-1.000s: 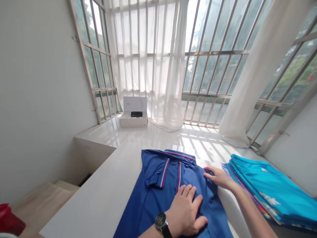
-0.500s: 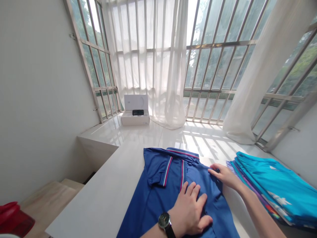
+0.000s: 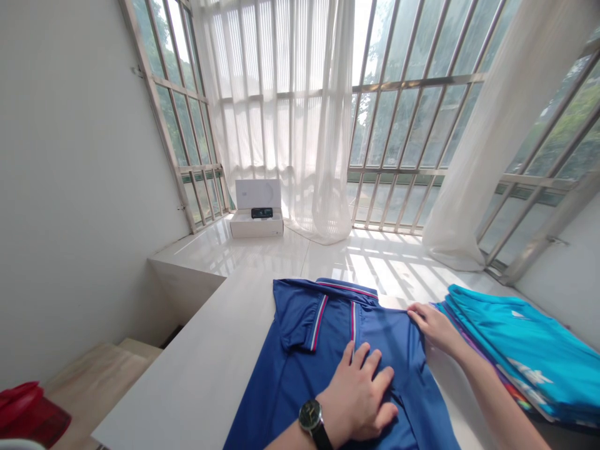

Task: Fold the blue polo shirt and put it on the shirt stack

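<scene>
My left hand (image 3: pixel 359 397): palm down, fingers spread wide, pressing on the shirt.
My right hand (image 3: pixel 434 326): thumb and fingers drawn narrow, pinching the shirt's far right edge.
Shirt: a blue fabric polo shirt with red-and-white striped trim (image 3: pixel 276 400), lying under my left hand and reaching across to my right fingertips.
Sleeve: the short striped-cuff sleeve (image 3: pixel 302 319), turned inward, ahead and left of my left hand.
Watch: a round dark-dialled wristwatch with a black strap (image 3: pixel 310 415), on my left wrist.
Surface: a smooth white tabletop (image 3: pixel 187 369), beneath the shirt and left of my left hand.
Stack: folded clothes topped with bright turquoise fabric (image 3: pixel 544 350), just right of my right hand.
Box: an open white rectangular box (image 3: pixel 257 229), well ahead of my hands.
</scene>
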The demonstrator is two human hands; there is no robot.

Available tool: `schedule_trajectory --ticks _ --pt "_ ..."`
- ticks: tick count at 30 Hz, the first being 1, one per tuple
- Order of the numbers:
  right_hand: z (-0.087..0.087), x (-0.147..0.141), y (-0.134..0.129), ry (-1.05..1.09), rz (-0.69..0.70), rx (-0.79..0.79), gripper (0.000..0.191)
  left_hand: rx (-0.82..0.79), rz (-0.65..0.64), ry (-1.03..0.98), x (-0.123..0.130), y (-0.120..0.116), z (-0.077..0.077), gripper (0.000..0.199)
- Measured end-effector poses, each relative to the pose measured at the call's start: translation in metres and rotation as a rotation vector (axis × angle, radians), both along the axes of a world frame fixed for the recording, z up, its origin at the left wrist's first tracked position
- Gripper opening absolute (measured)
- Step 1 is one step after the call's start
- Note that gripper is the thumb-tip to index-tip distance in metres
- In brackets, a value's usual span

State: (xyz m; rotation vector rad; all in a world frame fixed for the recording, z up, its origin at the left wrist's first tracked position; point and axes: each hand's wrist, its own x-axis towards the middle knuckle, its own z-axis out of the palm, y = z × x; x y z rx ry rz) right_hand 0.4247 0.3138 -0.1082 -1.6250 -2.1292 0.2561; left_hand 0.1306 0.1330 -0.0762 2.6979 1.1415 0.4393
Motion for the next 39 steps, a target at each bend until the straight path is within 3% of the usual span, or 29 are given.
schedule_trajectory --ticks 6,10,14,17,21,24,28,34,39 --pt "-0.011 -0.004 -0.003 -0.089 -0.183 0.013 0.036 0.017 -0.015 0.005 0.0 0.0 -0.002 0.057" --pt "-0.007 -0.014 -0.011 -0.157 -0.222 0.031 0.036 0.024 -0.013 0.006 0.001 0.002 -0.005 0.057" --pt "0.021 -0.029 -0.019 -0.189 -0.222 0.192 0.035 -0.017 -0.013 -0.022 0.003 0.002 -0.007 0.058" --pt "0.051 -0.049 -0.038 -0.127 -0.12 0.241 0.038 -0.034 -0.019 -0.039 0.003 0.002 -0.008 0.058" --pt "0.071 -0.087 -0.073 -0.027 0.002 0.065 0.033 -0.043 -0.011 -0.061 0.003 0.005 -0.013 0.061" --pt "0.064 -0.115 -0.085 -0.086 -0.026 -0.158 0.028 -0.041 0.007 -0.068 0.003 0.007 -0.018 0.066" --pt "0.046 -0.139 -0.08 -0.168 -0.093 -0.356 0.025 -0.016 0.035 -0.1 0.004 0.008 -0.024 0.063" --pt "0.04 -0.155 -0.072 -0.208 -0.225 -0.468 0.049 -0.004 0.035 -0.126 0.005 0.006 -0.024 0.063" --pt "0.04 -0.154 -0.073 -0.211 -0.261 -0.471 0.036 0.022 0.039 -0.162 0.007 0.004 -0.021 0.064"
